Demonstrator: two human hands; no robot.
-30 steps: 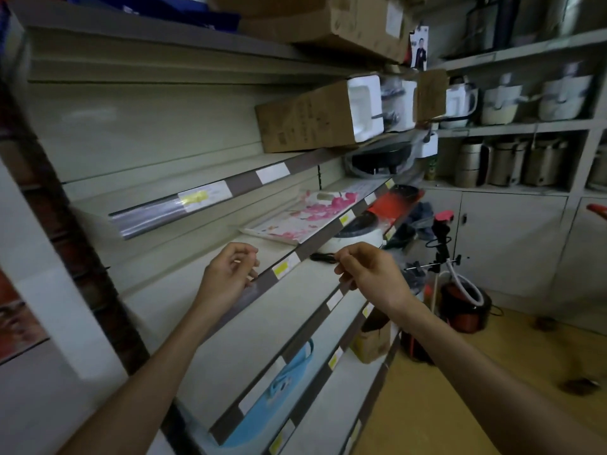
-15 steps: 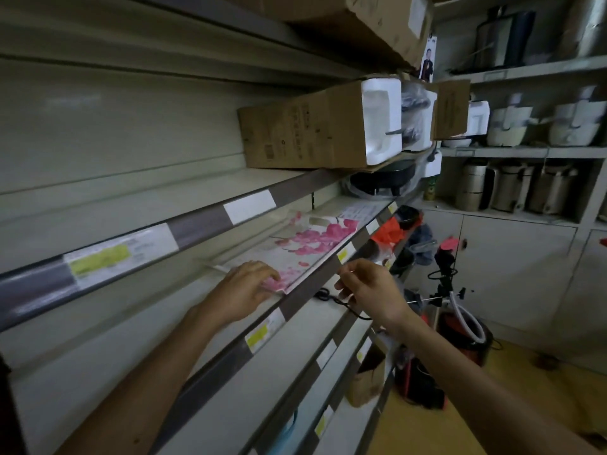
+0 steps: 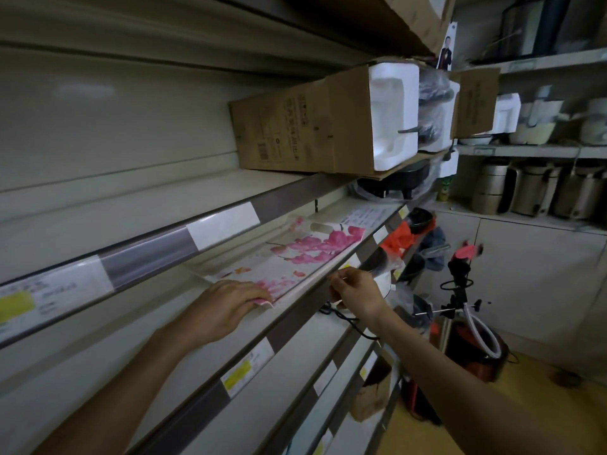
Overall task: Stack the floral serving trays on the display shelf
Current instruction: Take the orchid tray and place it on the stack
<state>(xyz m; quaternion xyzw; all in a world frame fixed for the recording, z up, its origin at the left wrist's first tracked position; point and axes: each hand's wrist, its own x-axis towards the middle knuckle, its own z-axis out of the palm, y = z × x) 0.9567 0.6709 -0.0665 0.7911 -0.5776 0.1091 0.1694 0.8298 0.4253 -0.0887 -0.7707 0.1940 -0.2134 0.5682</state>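
We stand before a run of pale metal display shelves [image 3: 203,326] with grey price rails, in a dim stockroom where cardboard boxes with white foam inserts [image 3: 331,123] sit on the shelf above and steel pots line the far wall.

Our left hand [image 3: 226,307] lies flat, fingers straight, pressing down on the near corner of the white serving tray printed with pink blossoms [image 3: 295,257]. The tray rests on the shelf, stretching away beyond the fingertips toward the right, its cut-out handle at the far end. We cannot tell whether one tray or several lie there; the near corner curls up a little just past the fingertips.

Our right hand [image 3: 356,290] is just off the shelf's front edge, to the right of the left hand, its fingers curled and pinching the tray's front rim.

The risk we judge from here: the tray sits close to the shelf lip, so a push from the left hand without the right guiding the rim could slide it over the edge. A black cable [image 3: 345,318] dangles just below the right hand and could snag the wrist. The thin tray may also flex and skew.
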